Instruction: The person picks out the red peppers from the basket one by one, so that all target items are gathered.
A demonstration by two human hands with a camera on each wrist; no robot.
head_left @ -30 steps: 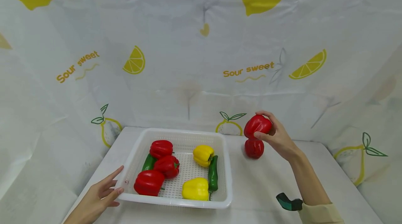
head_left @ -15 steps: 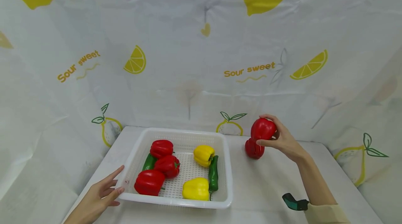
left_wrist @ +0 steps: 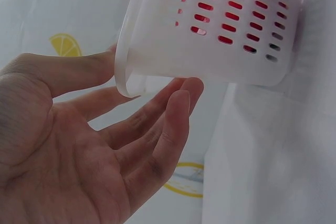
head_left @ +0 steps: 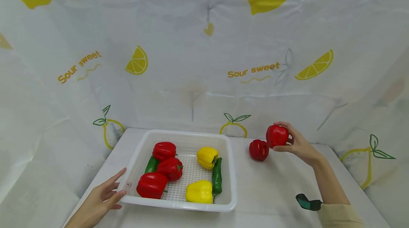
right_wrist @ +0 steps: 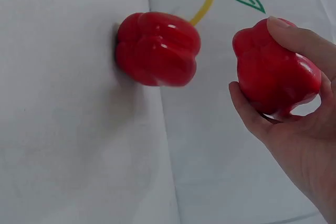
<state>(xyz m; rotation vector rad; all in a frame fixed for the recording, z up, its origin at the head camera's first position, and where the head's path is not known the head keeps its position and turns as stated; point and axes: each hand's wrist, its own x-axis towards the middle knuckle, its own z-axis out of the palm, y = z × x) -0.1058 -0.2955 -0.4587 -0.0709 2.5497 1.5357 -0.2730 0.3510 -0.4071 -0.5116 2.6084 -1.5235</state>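
Observation:
My right hand (head_left: 298, 146) holds a glossy red bell pepper (head_left: 276, 136) above the table, thumb and fingers on opposite sides. In the right wrist view the held pepper (right_wrist: 275, 69) has its stem end toward the palm. Just left of it a second red bell pepper (head_left: 258, 150) sits on the table. My left hand (head_left: 100, 199) is at the front left corner of a white plastic basket (head_left: 179, 205). Seen from the left wrist, the thumb (left_wrist: 86, 72) touches the basket's rim and the fingers extend loosely beside the corner.
Inside the basket lie several red bell peppers (head_left: 151, 185), two yellow ones (head_left: 198, 191) and green peppers (head_left: 217, 176). The white table (head_left: 265, 192) runs back to a lemon-print cloth (head_left: 191, 61) that hangs behind and at both sides.
My right hand has moved right and slightly down with its bell pepper, which has turned and uncovered the red pepper on the table. The left hand and basket have stayed put.

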